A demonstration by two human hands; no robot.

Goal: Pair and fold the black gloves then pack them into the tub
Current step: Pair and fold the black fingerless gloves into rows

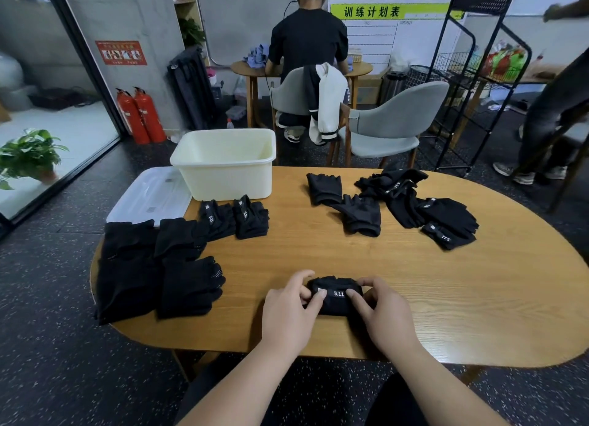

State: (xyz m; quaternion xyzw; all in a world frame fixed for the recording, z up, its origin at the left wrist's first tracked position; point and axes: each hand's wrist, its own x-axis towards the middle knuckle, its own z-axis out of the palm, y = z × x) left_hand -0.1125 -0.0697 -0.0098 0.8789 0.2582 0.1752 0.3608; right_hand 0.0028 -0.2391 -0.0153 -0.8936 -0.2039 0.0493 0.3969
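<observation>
Tub (223, 177): one. Lid (143, 196): one. Labelled folded glove pairs (251, 221): three. Plain black bundles (127, 282): four. Loose gloves (361, 217): about six, overlapping. Fire extinguishers (148, 113): two. Grey chairs (392, 113): two.

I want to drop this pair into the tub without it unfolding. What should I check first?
1. Grip on the folded pair: ok, left hand and right hand pinch its ends.
2. Fold compact, label up: ok.
3. Tub uncovered: ok, the lid lies beside it.
4. Room in the tub: cannot tell, its near wall hides the bottom.
5. Low path to the tub free: not ok, finished pairs lie in front of it; lift over them.
</observation>
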